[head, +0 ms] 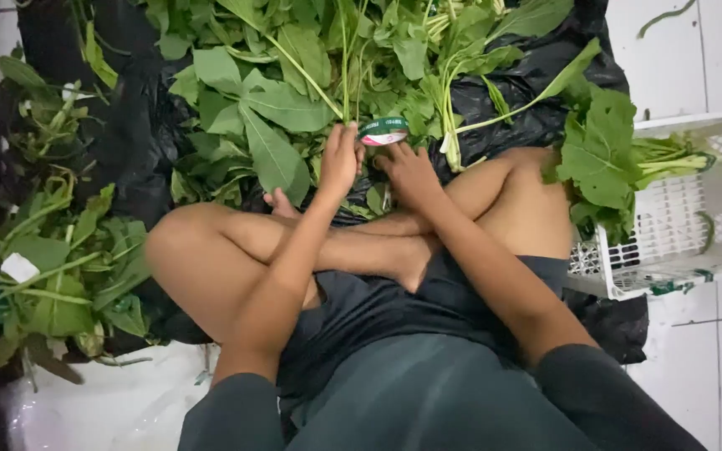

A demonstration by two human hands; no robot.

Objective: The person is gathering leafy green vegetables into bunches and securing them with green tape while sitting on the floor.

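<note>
Green stalks point(346, 63) clamped in our left hand point(340, 159); right hand point(409, 171) touches a tape roll point(383, 131), grip unclear. Black plastic sheet point(131, 134) beneath; white crate point(687, 221) alongside.

I see both arms stretched forward over crossed bare legs, left hand point(340, 159) raised, fingers curled closed in a grip, right hand point(411, 173) just beside it, knuckles up, fingers bent, sleeves dark.

1. Leafy greens point(277, 108): green, with paler stems.
2. Plastic sheet point(127, 125): black.
3. Tape roll point(383, 131): green, white and red.
4. Crate point(678, 225): white lattice.
5. Shorts point(378, 317): dark grey.
</note>
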